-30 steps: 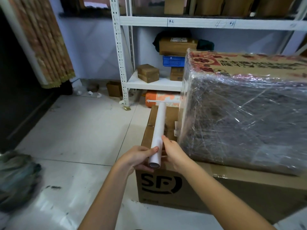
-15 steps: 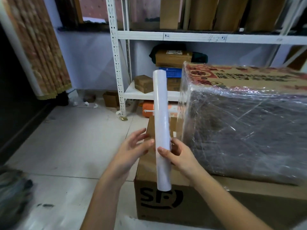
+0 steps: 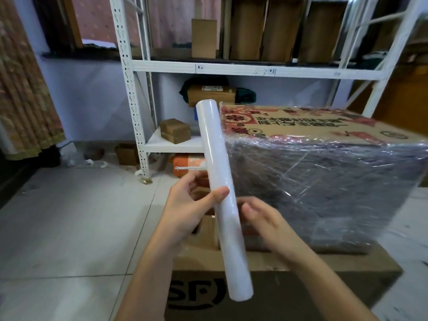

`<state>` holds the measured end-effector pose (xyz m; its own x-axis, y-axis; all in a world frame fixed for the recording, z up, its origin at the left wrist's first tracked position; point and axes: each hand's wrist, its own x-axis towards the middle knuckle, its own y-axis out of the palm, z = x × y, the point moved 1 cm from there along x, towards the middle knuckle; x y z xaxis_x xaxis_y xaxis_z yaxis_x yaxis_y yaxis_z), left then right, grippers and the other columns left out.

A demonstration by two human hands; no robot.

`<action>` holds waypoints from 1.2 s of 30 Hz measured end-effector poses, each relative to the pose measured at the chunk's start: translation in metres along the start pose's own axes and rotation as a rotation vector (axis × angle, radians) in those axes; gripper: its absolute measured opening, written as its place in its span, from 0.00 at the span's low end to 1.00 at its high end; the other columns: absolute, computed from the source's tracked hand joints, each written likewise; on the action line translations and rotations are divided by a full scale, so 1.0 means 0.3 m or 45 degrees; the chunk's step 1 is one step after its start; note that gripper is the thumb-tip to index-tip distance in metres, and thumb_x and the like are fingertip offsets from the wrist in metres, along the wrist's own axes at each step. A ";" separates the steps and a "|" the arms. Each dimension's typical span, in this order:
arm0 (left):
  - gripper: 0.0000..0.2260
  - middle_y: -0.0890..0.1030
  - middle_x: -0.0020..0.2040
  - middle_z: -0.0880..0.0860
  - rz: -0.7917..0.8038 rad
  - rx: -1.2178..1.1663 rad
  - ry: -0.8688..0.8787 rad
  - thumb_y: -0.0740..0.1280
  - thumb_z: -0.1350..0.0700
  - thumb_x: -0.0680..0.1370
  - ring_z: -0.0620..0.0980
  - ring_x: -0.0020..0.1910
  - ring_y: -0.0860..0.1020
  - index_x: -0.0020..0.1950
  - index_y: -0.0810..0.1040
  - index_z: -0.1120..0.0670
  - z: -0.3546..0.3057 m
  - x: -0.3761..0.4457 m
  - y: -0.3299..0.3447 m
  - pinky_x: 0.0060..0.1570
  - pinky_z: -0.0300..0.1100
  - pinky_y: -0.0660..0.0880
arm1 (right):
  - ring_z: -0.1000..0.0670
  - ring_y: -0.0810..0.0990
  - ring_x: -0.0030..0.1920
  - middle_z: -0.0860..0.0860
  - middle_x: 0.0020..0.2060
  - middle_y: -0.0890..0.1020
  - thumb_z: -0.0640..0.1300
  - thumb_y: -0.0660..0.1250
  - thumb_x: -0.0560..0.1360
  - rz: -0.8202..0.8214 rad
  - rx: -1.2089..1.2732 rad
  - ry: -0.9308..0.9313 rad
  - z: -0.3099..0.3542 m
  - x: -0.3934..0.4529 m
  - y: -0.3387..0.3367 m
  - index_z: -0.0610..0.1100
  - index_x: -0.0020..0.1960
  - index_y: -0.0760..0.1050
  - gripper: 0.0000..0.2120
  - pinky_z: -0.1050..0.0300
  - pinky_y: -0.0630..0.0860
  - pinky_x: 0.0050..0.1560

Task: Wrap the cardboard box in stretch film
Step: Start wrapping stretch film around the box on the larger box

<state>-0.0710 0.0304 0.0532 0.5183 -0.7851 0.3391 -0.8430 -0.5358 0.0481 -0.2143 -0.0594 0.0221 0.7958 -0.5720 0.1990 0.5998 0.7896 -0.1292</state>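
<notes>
A white roll of stretch film (image 3: 221,179) stands nearly upright in front of me, its top tilted to the left. My left hand (image 3: 187,205) grips it at mid-length, thumb across the front. My right hand (image 3: 264,218) hovers just right of the roll with loosely curled fingers, and I see no grip on it. The printed cardboard box (image 3: 308,125) sits right of the roll; shiny film covers its front and left sides (image 3: 328,193), while the top shows bare print. It rests on a larger brown box marked SF (image 3: 301,295).
A white metal shelf rack (image 3: 128,93) stands behind, holding small cartons (image 3: 174,130) and flattened cardboard above. An orange bag (image 3: 187,163) lies under its lowest shelf. Pale tiled floor (image 3: 69,216) spreads to the left, with a curtain (image 3: 23,100) at the far left.
The roll went from lying on the lower box to upright in the air. My right hand pinched it half a second ago; now my left hand grips it and the right has let go.
</notes>
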 end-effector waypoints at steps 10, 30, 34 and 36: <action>0.22 0.84 0.51 0.53 0.147 -0.174 0.020 0.74 0.55 0.66 0.50 0.50 0.82 0.58 0.76 0.56 -0.011 -0.078 0.081 0.43 0.39 0.79 | 0.47 0.82 0.52 0.51 0.50 0.83 0.58 0.55 0.77 0.209 0.283 0.003 0.026 -0.033 -0.072 0.59 0.57 0.78 0.16 0.50 0.80 0.52; 0.25 0.77 0.52 0.43 -0.273 0.718 0.319 0.76 0.47 0.67 0.42 0.50 0.77 0.61 0.73 0.47 -0.099 -0.055 0.418 0.48 0.43 0.79 | 0.49 0.82 0.51 0.48 0.50 0.83 0.51 0.68 0.71 -0.106 0.382 -0.296 -0.071 -0.144 -0.235 0.51 0.58 0.77 0.16 0.59 0.78 0.46; 0.26 0.75 0.54 0.43 -0.330 0.751 0.440 0.72 0.43 0.66 0.41 0.51 0.76 0.61 0.70 0.43 -0.095 -0.059 0.451 0.46 0.40 0.79 | 0.46 0.82 0.51 0.46 0.51 0.83 0.46 0.68 0.73 -0.176 0.358 -0.291 -0.080 -0.140 -0.251 0.46 0.61 0.74 0.17 0.55 0.79 0.46; 0.25 0.74 0.55 0.43 -0.384 0.784 0.493 0.70 0.39 0.66 0.41 0.51 0.76 0.61 0.71 0.43 -0.101 -0.061 0.466 0.45 0.40 0.79 | 0.45 0.82 0.51 0.44 0.51 0.83 0.42 0.67 0.72 -0.215 0.370 -0.310 -0.079 -0.139 -0.249 0.44 0.61 0.74 0.17 0.55 0.79 0.46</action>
<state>-0.2028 -0.0206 0.0821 0.5295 -0.4748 0.7030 -0.3841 -0.8731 -0.3004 -0.2902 -0.0998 0.0005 0.6242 -0.6573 0.4223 0.6442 0.7389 0.1978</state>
